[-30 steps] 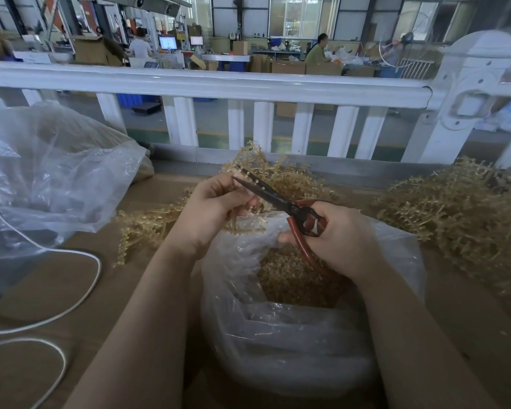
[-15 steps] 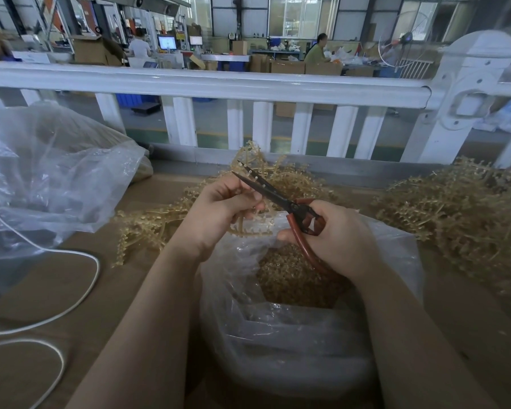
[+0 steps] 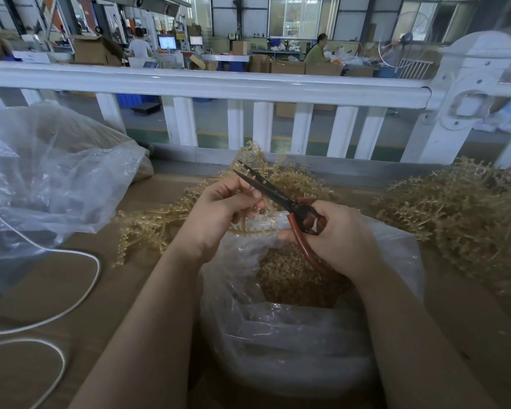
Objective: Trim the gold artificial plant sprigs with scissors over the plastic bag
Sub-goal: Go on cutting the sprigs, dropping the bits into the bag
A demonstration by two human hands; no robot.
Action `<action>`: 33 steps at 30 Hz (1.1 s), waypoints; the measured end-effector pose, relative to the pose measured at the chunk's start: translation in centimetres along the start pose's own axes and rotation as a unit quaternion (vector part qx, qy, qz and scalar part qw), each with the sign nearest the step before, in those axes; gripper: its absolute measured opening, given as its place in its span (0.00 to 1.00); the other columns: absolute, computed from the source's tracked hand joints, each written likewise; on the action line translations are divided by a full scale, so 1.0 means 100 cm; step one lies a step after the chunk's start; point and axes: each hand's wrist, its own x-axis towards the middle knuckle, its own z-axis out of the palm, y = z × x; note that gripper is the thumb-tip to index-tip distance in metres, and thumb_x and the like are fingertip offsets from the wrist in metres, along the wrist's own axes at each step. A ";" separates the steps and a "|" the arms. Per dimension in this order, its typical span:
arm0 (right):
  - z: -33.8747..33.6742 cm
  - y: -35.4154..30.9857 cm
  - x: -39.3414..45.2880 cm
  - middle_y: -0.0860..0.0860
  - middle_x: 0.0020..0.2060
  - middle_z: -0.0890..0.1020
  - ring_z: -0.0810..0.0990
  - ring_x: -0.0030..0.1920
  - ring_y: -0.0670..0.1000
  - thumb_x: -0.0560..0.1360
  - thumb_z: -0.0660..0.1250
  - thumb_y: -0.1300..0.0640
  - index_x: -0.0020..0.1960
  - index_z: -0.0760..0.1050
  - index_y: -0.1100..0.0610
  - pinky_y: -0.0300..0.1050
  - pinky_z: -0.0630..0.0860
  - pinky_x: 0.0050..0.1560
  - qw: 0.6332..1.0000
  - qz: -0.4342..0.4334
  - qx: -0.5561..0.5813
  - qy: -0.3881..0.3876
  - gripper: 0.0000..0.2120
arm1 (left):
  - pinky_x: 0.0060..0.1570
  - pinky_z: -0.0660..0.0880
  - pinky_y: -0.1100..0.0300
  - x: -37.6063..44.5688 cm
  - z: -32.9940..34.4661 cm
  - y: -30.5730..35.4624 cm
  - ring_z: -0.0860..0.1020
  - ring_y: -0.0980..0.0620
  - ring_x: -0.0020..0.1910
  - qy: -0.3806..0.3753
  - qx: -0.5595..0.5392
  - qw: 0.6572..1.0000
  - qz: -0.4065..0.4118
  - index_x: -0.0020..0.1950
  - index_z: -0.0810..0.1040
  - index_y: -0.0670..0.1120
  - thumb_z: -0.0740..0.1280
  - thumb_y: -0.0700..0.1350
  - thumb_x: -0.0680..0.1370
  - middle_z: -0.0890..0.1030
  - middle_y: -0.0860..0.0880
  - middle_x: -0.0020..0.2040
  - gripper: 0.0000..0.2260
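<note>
My left hand (image 3: pixel 219 214) pinches a gold sprig (image 3: pixel 248 228) whose comb-like stem hangs just above the clear plastic bag (image 3: pixel 292 343). My right hand (image 3: pixel 340 237) grips red-handled scissors (image 3: pixel 278 196); their dark blades stand slightly apart, pointing up and left past my left fingertips. Inside the bag lies a heap of gold trimmings (image 3: pixel 292 278). More gold sprigs (image 3: pixel 148 225) trail leftward on the table behind my left hand.
A big pile of gold sprigs (image 3: pixel 460 219) lies at the right. A large crumpled clear bag (image 3: pixel 48 184) fills the left side, with a white cable (image 3: pixel 71 296) looping below it. A white railing (image 3: pixel 219 84) borders the far table edge.
The scissor blades have parted slightly and shifted a little to the left. My left hand has turned the sprig, and a comb-like stem piece now shows under my fingers.
</note>
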 end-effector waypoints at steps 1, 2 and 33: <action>0.000 0.000 0.000 0.34 0.34 0.79 0.79 0.39 0.37 0.58 0.61 0.17 0.45 0.77 0.41 0.35 0.73 0.34 1.000 0.000 0.001 -0.002 0.32 | 0.32 0.67 0.65 0.000 0.000 0.000 0.73 0.56 0.32 0.000 -0.001 1.000 0.002 0.41 0.80 0.49 0.67 0.43 0.74 0.81 0.49 0.38 0.03; 0.000 0.000 0.000 0.34 0.35 0.79 0.79 0.39 0.36 0.58 0.62 0.17 0.45 0.77 0.42 0.35 0.73 0.33 1.000 0.002 0.002 -0.004 0.32 | 0.32 0.67 0.65 0.000 0.000 0.001 0.73 0.56 0.32 0.001 -0.003 1.000 0.002 0.40 0.79 0.49 0.67 0.42 0.74 0.81 0.49 0.38 0.04; 0.002 -0.007 0.009 0.46 0.32 0.85 0.83 0.31 0.44 0.69 0.79 0.47 0.41 0.82 0.50 0.35 0.77 0.30 0.963 0.102 0.246 -0.045 0.09 | 0.37 0.72 0.62 0.002 0.023 -0.001 0.75 0.54 0.32 -0.006 -0.015 0.998 -0.068 0.34 0.82 0.47 0.70 0.39 0.78 0.79 0.46 0.33 0.12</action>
